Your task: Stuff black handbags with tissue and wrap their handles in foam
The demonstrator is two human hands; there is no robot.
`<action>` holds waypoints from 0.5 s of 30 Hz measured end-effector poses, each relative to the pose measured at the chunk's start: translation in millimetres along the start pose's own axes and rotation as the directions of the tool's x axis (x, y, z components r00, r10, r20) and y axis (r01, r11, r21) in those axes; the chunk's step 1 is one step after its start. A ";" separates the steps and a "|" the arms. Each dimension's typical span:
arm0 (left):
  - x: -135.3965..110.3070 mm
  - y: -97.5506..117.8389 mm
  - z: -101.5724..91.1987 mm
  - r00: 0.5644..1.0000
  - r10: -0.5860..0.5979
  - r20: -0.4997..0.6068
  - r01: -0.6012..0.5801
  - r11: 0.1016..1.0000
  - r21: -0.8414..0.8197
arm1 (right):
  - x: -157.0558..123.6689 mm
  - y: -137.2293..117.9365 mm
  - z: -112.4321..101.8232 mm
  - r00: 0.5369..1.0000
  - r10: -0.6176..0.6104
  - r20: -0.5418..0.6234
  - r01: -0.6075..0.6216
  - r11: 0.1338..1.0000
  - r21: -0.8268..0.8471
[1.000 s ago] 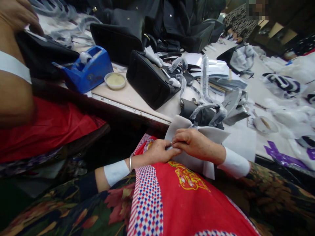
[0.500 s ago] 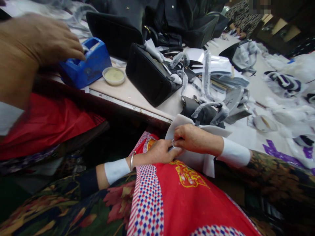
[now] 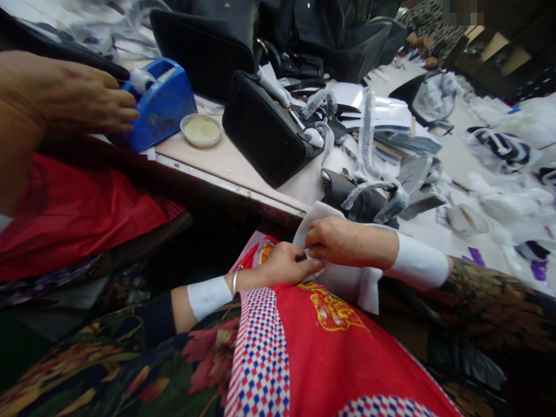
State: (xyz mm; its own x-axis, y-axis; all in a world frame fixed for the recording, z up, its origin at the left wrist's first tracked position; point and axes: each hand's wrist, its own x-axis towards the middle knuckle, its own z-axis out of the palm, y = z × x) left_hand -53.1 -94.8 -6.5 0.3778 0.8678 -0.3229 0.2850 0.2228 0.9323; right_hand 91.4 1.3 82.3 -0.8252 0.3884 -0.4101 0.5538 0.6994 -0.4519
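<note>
Over my lap, my left hand [image 3: 284, 263] and my right hand [image 3: 341, 240] meet, their fingers closed in a pinch. Whatever small thing sits between the fingertips is hidden. Around and beneath both hands lies a soft white foam-like sheet [image 3: 369, 289], its upper flap leaning toward the table edge. My red apron [image 3: 339, 359] with a checked border spreads under it. Just beyond my right hand, a small black handbag [image 3: 356, 200] with plastic-wrapped handles rests on the table.
At left a co-worker's hand [image 3: 82, 95] is beside a blue tape dispenser [image 3: 163, 110]. A round dish [image 3: 201, 130] and a black handbag [image 3: 264, 130] stand near the table edge [image 3: 230, 188]. Larger black bags [image 3: 208, 46], stacked papers [image 3: 382, 113] and plastic wrapping [image 3: 521, 202] lie beyond.
My hands stay together, with the fingertips shifting slightly and the small metallic glint between them now hidden. The co-worker's hand has drawn down and left from the top of the tape dispenser.
</note>
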 end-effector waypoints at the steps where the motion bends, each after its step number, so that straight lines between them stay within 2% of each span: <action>1: 0.0 0.3 0.1 1.000 -0.011 -0.003 0.012 1.000 0.011 | 1.9 0.2 1.6 0.999 0.005 0.034 -0.005 1.000 -0.018; 3: 0.3 1.3 0.3 0.999 -0.030 -0.020 0.030 0.999 0.036 | 3.7 -1.4 5.4 0.995 0.036 0.089 -0.030 0.997 -0.073; 6: 2.1 3.6 -0.4 0.999 -0.025 -0.037 0.028 0.995 0.097 | 1.5 -7.9 12.0 0.998 0.019 0.052 -0.011 0.989 -0.146; 11: 6.1 4.5 -4.9 0.996 0.060 0.072 -0.072 0.981 0.180 | -5.4 -21.8 20.6 0.998 -0.042 0.056 0.059 0.930 -0.362; 15: 7.2 0.7 -4.2 0.994 0.075 0.079 -0.086 0.985 0.151 | -13.6 -26.4 23.4 0.998 -0.048 0.029 0.056 0.918 -0.392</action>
State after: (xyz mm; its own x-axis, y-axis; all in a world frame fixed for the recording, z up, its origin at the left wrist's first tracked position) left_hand -53.8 -86.6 -7.5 0.4660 0.8444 -0.2643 0.3816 0.0776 0.9210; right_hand 90.6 -36.4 81.3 -0.8474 0.3363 -0.4109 0.4187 0.8991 -0.1275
